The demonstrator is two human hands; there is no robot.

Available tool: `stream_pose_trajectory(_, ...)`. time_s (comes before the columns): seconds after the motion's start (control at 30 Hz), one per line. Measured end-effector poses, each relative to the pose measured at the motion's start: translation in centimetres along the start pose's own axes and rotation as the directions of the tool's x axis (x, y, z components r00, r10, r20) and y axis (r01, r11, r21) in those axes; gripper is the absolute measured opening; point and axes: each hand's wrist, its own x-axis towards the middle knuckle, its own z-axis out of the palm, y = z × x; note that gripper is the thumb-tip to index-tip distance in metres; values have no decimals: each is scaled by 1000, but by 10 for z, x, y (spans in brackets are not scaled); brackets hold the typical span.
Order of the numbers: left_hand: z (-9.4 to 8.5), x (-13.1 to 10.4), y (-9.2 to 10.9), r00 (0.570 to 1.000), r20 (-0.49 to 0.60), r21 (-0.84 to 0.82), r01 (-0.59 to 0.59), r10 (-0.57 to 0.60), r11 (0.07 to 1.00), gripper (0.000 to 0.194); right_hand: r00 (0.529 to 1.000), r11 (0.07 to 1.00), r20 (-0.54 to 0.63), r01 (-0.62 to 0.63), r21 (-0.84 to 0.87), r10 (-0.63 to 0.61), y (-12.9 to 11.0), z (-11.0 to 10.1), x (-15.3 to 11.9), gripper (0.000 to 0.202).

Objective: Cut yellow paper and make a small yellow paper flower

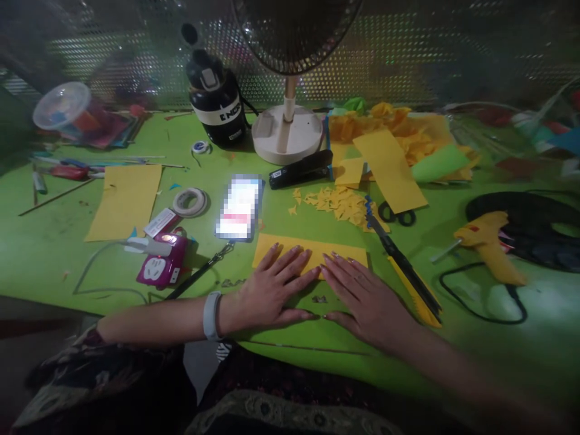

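A strip of yellow-orange paper (308, 246) lies crosswise on the green table in front of me. My left hand (276, 287) rests flat with its fingers spread over the strip's left and middle part. On the right part lies my right hand (357, 290), also flat, its fingers stretched out. The two index fingertips nearly meet near the strip's lower edge. Just beyond the paper sits a heap of small yellow paper scraps (338, 204). To the right of my right hand is a yellow-and-black tool (408, 284), long and narrow, whose kind I cannot make out.
Left stand a lit phone (239, 208), a tape roll (190, 202), a purple power adapter (158, 266) and a yellow sheet (124, 202). Behind are a black stapler (301, 169), a bottle (217, 103) and a fan base (287, 136). A corded glue gun (492, 248) lies right.
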Motion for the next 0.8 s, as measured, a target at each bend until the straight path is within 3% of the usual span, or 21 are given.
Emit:
stream_pose_trajectory(0.17, -1, 0, 0, 1000, 12, -21, 8, -8, 1000, 85, 998, 1000, 61, -16, 21, 15, 0, 2, -1, 81)
stream_pose_trajectory(0.8, 2, 1, -1, 999, -14, -22, 29, -29, 999, 89, 998, 998, 50, -39, 40, 37, 0, 6, -1, 88)
